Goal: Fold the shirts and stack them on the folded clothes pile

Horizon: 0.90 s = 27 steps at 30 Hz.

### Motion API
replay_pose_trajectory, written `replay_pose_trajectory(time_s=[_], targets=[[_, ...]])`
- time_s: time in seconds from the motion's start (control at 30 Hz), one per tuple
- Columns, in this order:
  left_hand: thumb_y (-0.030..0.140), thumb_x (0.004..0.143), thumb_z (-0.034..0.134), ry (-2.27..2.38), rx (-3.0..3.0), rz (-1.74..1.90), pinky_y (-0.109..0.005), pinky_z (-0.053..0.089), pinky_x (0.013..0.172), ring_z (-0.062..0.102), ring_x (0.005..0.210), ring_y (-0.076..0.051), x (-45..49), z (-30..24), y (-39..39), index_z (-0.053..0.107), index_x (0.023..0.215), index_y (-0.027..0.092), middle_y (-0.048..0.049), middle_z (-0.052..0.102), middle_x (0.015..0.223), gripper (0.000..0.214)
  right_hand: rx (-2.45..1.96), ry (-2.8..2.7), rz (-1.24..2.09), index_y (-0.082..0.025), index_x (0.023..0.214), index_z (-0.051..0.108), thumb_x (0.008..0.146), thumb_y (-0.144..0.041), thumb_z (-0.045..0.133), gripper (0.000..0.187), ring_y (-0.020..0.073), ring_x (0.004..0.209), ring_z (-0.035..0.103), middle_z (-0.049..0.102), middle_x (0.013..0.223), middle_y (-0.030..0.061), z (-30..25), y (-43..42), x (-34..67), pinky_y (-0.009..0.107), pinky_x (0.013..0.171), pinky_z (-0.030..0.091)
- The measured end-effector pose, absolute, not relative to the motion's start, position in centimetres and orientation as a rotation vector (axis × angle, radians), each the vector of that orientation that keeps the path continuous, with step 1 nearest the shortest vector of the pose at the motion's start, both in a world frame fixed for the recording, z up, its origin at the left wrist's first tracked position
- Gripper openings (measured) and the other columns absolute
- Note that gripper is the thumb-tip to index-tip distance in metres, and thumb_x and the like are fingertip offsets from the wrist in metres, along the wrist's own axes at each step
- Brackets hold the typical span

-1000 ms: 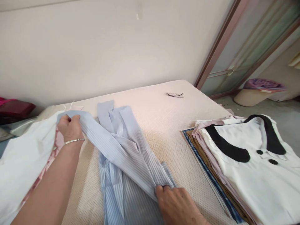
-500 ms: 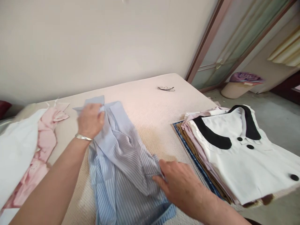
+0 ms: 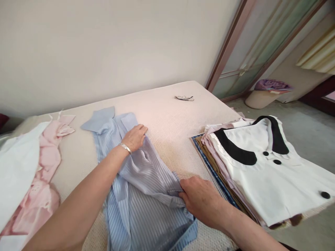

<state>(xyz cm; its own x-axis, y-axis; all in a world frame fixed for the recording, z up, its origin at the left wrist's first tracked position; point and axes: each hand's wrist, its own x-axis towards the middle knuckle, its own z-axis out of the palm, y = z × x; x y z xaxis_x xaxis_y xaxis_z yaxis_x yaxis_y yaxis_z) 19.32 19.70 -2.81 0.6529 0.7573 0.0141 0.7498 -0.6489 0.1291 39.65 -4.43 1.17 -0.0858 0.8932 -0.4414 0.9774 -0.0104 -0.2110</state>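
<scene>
A blue striped shirt (image 3: 146,209) lies partly folded and creased in front of me, its pale collar (image 3: 101,118) toward the wall. My left hand (image 3: 134,137), with a silver bracelet at the wrist, has its fingers curled over the shirt's right edge near the top. Lower on that same side, my right hand (image 3: 197,198) is closed on the cloth, thumb and fingers pinching its edge. A blue band of the shirt shows below the right hand, turned outward.
Right of the shirt is a stack of folded clothes topped by a white blouse (image 3: 274,188) with a black collar. Pink (image 3: 48,153) and white garments (image 3: 18,164) lie at left. Glasses (image 3: 184,98) rest on the bed cover (image 3: 157,104); a bin (image 3: 261,98) stands on the floor.
My left hand has moved right and nearer me, from beside the collar to the shirt's right edge. The collar is now uncovered. My right hand keeps its hold at nearly the same place.
</scene>
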Motion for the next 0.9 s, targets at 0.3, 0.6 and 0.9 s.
replay_pose_trajectory(time_s=[0.3,0.6,0.9], targets=[[0.018,0.093,0.046,2.132,2.392,0.341,-0.040,0.049,0.096,0.063,0.113,-0.030,15.5,-2.0,24.6,0.060,0.118,0.018,-0.0165,0.063,0.123,0.028,1.976,2.489,-0.604,-0.023,0.099,0.057,0.093,-0.023,0.055,0.006,0.0235,0.078,0.066,0.068,0.095,0.0036,-1.1,-5.5,37.7,0.033,0.061,0.034],[0.050,0.084,0.067,2.136,2.159,0.145,-0.039,0.046,0.101,0.058,0.123,-0.030,16.6,-3.4,31.4,0.064,0.118,0.017,-0.0189,0.063,0.131,0.047,1.844,2.493,-0.522,-0.023,0.100,0.055,0.090,-0.017,0.059,0.013,0.0252,0.078,0.067,0.067,0.087,0.0008,-4.2,-6.9,37.2,0.036,0.065,0.038],[0.035,0.078,0.072,2.089,2.114,0.182,-0.036,0.049,0.092,0.064,0.110,-0.030,17.0,-4.1,34.6,0.066,0.098,0.018,-0.0128,0.070,0.113,0.027,1.802,2.534,-0.490,-0.023,0.095,0.053,0.087,-0.020,0.064,0.014,0.0233,0.070,0.067,0.066,0.082,0.0008,-3.9,-6.5,37.6,0.034,0.056,0.030]])
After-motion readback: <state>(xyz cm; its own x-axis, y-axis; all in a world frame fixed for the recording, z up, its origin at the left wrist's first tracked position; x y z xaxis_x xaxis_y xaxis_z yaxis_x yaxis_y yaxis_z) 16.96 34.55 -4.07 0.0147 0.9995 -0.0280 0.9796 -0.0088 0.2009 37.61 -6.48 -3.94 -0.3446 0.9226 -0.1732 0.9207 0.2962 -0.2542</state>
